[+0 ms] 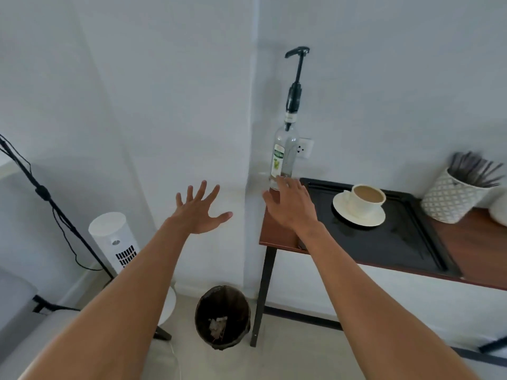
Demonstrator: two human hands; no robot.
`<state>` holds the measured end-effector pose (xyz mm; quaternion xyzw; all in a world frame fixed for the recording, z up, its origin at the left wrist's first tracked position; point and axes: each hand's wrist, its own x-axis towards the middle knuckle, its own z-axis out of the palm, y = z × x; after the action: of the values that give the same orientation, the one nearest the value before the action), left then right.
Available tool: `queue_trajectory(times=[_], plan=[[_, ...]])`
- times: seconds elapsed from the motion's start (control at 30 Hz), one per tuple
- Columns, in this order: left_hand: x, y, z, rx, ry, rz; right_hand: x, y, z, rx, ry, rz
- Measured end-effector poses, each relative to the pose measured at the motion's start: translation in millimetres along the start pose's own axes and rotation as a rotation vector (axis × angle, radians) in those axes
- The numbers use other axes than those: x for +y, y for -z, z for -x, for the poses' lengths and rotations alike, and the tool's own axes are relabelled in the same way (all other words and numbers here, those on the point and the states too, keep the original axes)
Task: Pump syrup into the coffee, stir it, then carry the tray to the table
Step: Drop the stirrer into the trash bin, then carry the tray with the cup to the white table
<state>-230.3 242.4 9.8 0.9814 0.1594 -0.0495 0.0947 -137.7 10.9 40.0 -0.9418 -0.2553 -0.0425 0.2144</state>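
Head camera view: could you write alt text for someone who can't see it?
Two bare arms reach forward, the right hand open at the base of a pump-topped syrup bottle on a wooden side table, the left hand spread in the air. A cup of coffee on a saucer sits on a black tray nearby.

The only writing is on the syrup bottle (284, 149). It has a white and green label (278, 159) stuck on its front. Near the top of the label is a dark green band with white letters, but the letters are too blurry to read. Under the band is a little green picture, maybe fruit or leaves. Nothing else has words or numbers that can be read.
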Motion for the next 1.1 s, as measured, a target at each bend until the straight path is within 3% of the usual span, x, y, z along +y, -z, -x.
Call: queue_trajectory(times=[0.23,0.57,0.7,1.1], plan=[[102,-2,-14,0.033,-0.138,0.031,76,62,23,0.094,-0.113,0.033],[223,-12,-58,-0.026,-0.252,0.043,213,107,45,0.167,-0.411,0.087],[249,-21,-83,-0.037,-0.259,0.004,259,113,37,0.119,-0.499,0.089],[275,-56,-123,-0.081,-0.153,-0.045,344,95,10,0.013,-0.523,0.105]])
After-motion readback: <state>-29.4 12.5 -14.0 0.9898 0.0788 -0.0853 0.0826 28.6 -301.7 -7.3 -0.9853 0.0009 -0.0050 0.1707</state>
